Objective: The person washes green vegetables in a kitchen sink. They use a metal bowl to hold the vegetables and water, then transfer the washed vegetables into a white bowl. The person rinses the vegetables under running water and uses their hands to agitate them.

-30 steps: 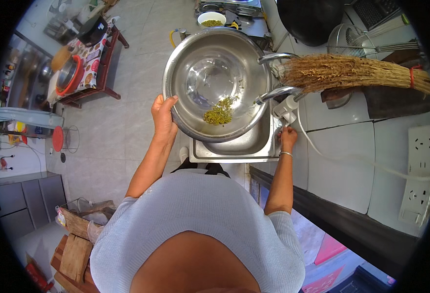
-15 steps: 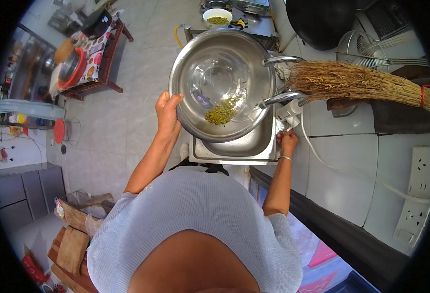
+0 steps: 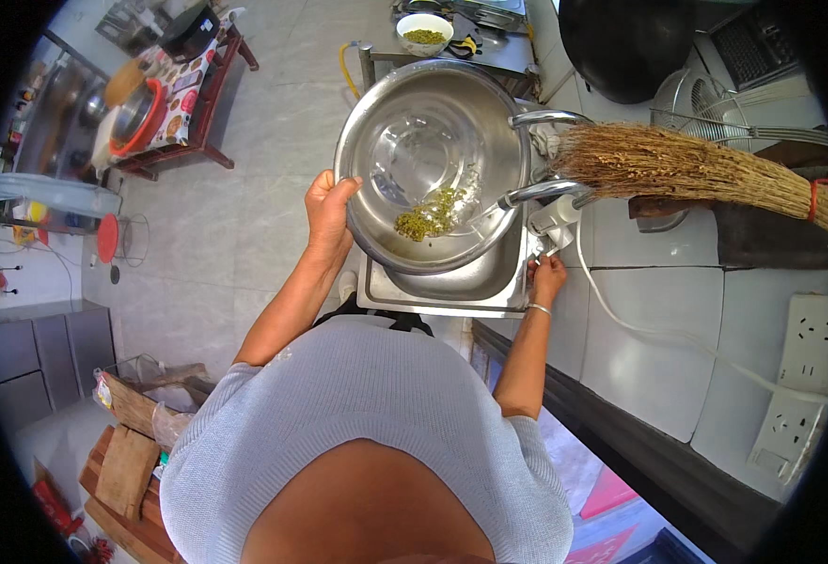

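One large round stainless-steel basin (image 3: 433, 160) fills the upper middle of the frame, tilted over one rectangular steel sink (image 3: 451, 282) just below it. One long brown straw broom (image 3: 686, 174) lies across the white tiled counter (image 3: 639, 320) at the upper right, its brush end near the basin's right rim. Two curved chrome taps (image 3: 545, 193) reach in from the right, one above the other; the lower one pours over the basin. One small clump of green beans (image 3: 428, 214) sits in the basin's lower half. One small white bowl (image 3: 425, 30) of green bits stands at the top centre.

The left hand (image 3: 327, 211) grips the basin's left rim, thumb hooked over the edge. The right hand (image 3: 547, 277) is at the sink's right corner, below the taps, fingers closed on a white tap fitting (image 3: 550, 230); the basin lies between both hands.
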A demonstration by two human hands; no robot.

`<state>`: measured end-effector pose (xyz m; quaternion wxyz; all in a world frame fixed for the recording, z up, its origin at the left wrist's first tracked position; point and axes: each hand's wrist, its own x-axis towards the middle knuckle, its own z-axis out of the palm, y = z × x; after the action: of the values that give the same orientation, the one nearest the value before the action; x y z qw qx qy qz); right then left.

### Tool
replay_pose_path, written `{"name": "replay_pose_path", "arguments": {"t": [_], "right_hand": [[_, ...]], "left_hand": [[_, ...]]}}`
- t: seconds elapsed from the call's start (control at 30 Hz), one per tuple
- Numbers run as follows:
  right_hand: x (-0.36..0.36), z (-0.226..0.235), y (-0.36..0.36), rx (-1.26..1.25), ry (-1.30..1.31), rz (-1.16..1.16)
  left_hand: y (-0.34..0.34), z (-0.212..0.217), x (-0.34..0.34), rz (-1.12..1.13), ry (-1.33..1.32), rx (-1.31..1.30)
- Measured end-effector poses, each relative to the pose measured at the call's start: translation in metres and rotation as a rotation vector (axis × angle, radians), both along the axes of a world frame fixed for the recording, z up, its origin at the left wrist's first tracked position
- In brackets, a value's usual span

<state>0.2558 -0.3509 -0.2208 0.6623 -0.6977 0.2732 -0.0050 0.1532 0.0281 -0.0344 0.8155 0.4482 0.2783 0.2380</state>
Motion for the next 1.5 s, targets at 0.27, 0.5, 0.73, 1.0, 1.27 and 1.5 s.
{"name": "replay_pose_path", "arguments": {"t": [0.27,0.5,0.73,1.0,1.27,1.5], "right_hand": [[0.003,0.006,0.006,0.019,0.018,-0.087],[-0.007,0.055,0.025,0.388,0.011,-0.133],[-0.042,0.065,0.061,0.503,-0.069,-0.285],[-0.063,0.125,0.242,-0.583,-0.525,0.392],[-0.025,0.138,0.381,-1.342,-0.493,0.668],[-0.04,0.126,0.474,-0.999,-0.501,0.987]], "left_hand": [[-0.002,0.002,-0.008,0.013,0.026,0.005],[0.017,-0.004,-0.016,0.011,0.02,0.013],[0.059,-0.007,-0.006,-0.069,0.013,-0.033],[0.142,0.0,-0.014,-0.15,0.01,-0.034],[0.224,0.015,-0.015,-0.142,-0.054,-0.002],[0.272,0.019,0.0,-0.083,-0.054,-0.054]]}}
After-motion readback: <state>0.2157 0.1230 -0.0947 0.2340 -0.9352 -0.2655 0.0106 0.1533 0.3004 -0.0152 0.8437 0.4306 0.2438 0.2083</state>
